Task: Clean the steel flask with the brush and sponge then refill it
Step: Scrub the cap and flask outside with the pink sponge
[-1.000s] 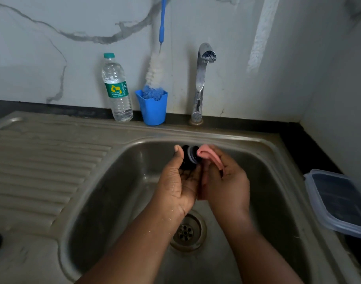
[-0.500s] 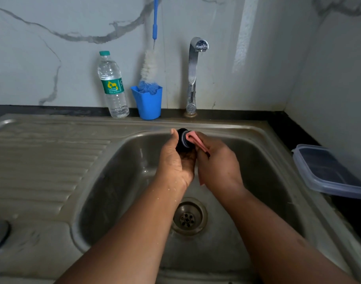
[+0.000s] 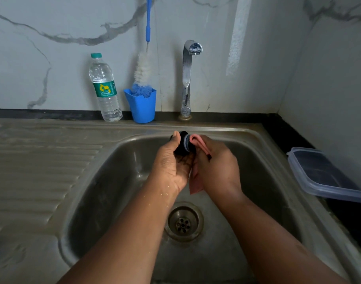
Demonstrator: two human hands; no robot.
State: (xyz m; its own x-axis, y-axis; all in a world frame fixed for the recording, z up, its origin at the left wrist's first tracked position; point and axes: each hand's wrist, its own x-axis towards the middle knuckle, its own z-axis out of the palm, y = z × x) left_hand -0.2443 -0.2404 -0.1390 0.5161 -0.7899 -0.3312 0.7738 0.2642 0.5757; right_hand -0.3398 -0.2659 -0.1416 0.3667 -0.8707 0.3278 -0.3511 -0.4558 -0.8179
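Steel sink (image 3: 257,140) basin: one left hand (image 3: 171,167) grips one black flask cap (image 3: 182,143). At its 3 o'clock, one right hand (image 3: 216,167) pinches one pink sponge cloth (image 3: 196,181) against the cap.

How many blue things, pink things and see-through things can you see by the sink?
Blue: 2, the blue cup and the brush handle.
Pink: 1, the pink sponge cloth in the right hand.
See-through: 2, the water bottle and the plastic box.
Total: 5.

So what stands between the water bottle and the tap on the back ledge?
In the head view, a blue cup holding the bottle brush stands between the water bottle and the tap.
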